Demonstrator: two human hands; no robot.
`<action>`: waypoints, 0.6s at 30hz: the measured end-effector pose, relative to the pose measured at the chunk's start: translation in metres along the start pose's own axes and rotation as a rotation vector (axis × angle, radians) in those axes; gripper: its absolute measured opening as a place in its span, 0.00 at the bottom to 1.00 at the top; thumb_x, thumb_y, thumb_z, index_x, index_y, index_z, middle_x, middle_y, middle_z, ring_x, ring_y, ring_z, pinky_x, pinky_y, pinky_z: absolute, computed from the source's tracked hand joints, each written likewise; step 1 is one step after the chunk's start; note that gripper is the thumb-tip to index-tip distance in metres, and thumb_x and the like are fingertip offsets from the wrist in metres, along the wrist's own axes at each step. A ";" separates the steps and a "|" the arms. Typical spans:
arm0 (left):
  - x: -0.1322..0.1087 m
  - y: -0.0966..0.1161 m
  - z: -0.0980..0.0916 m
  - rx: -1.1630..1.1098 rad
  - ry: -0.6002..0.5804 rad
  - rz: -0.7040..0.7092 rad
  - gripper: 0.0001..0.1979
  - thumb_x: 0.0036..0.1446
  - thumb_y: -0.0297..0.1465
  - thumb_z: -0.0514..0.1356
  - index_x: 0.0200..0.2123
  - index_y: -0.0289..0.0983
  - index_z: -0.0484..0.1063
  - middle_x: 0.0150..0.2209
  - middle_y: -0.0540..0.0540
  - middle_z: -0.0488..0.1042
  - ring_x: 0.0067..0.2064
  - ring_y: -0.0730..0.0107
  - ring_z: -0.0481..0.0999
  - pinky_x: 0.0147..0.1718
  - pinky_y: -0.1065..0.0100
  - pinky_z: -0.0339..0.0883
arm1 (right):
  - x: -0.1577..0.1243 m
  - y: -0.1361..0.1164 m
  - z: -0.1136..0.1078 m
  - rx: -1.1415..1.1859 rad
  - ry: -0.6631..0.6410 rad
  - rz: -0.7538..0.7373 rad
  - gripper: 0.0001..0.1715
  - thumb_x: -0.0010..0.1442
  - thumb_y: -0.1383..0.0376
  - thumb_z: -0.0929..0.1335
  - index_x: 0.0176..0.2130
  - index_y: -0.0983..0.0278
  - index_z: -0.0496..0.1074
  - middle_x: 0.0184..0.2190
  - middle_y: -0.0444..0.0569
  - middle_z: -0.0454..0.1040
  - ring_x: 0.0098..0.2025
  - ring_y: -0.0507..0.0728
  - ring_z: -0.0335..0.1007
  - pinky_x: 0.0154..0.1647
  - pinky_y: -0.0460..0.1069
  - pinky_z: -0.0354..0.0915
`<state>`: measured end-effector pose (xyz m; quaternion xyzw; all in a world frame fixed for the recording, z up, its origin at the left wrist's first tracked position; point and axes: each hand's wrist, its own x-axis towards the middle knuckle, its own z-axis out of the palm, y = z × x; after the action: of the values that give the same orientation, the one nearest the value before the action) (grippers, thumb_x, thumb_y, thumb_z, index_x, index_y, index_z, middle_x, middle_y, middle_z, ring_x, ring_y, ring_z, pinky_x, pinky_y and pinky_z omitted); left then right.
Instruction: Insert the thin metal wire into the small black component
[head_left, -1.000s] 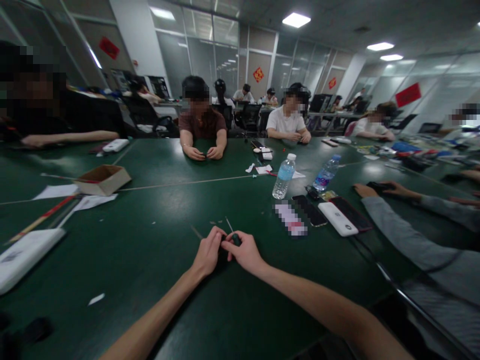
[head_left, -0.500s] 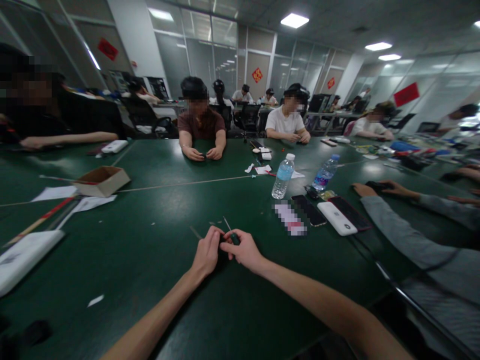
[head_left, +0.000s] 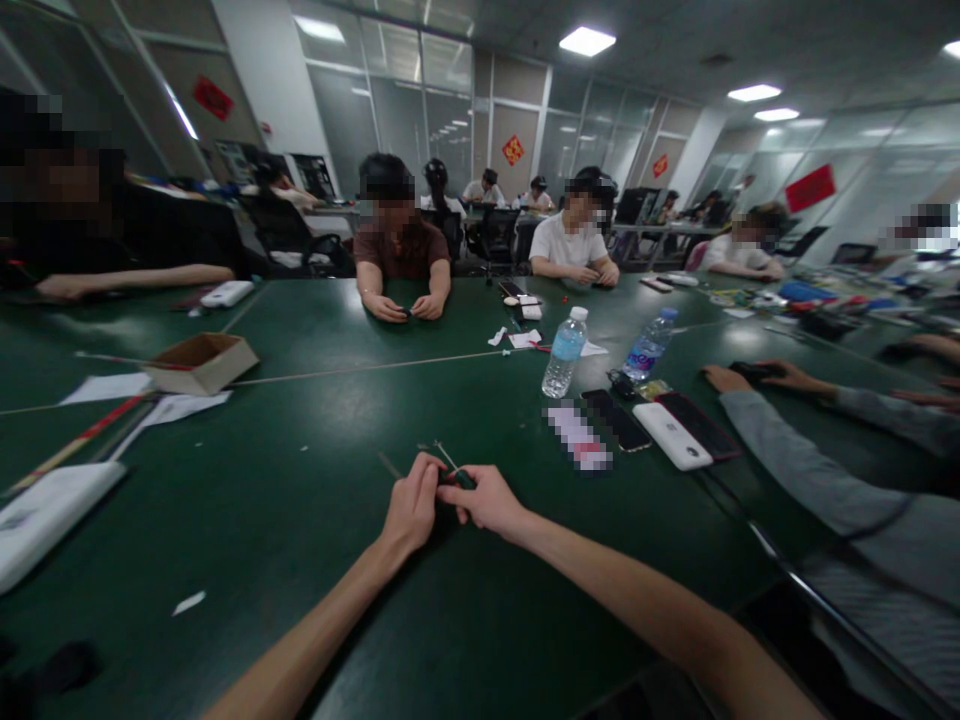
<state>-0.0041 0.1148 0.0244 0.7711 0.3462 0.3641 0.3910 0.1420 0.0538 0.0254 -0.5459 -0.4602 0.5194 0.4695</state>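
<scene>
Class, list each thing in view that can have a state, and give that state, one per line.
Left hand, closed against the dark-handled tool
Right hand, pinching that tool
Water bottle, upright, capped
Second bottle, upright, capped
Cardboard box, open-topped

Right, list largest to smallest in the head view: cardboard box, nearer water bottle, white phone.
The cardboard box looks largest. The white phone and the water bottle look alike in size; the phone sits nearer the camera, so I can't rank them.
</scene>
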 end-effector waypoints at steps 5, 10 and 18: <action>-0.001 -0.002 0.001 0.003 -0.007 -0.022 0.16 0.67 0.39 0.43 0.39 0.39 0.67 0.27 0.51 0.72 0.27 0.69 0.71 0.29 0.69 0.61 | -0.001 -0.002 0.002 -0.001 0.049 0.019 0.19 0.57 0.54 0.71 0.38 0.66 0.71 0.16 0.38 0.68 0.13 0.45 0.54 0.11 0.41 0.48; -0.001 -0.002 0.000 -0.005 -0.016 -0.031 0.16 0.66 0.39 0.43 0.39 0.38 0.68 0.24 0.52 0.69 0.25 0.69 0.68 0.27 0.70 0.59 | 0.000 -0.001 0.003 0.011 0.070 0.000 0.20 0.57 0.52 0.71 0.38 0.66 0.71 0.17 0.40 0.70 0.12 0.46 0.54 0.11 0.41 0.47; 0.001 -0.003 0.000 -0.008 -0.033 -0.033 0.16 0.66 0.39 0.45 0.39 0.38 0.68 0.27 0.51 0.72 0.26 0.69 0.70 0.28 0.70 0.60 | -0.001 -0.003 0.002 -0.033 0.088 -0.005 0.21 0.55 0.52 0.71 0.37 0.67 0.71 0.16 0.40 0.70 0.12 0.46 0.55 0.13 0.41 0.49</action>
<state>-0.0044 0.1169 0.0222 0.7696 0.3510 0.3462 0.4057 0.1401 0.0534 0.0286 -0.5746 -0.4488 0.4860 0.4818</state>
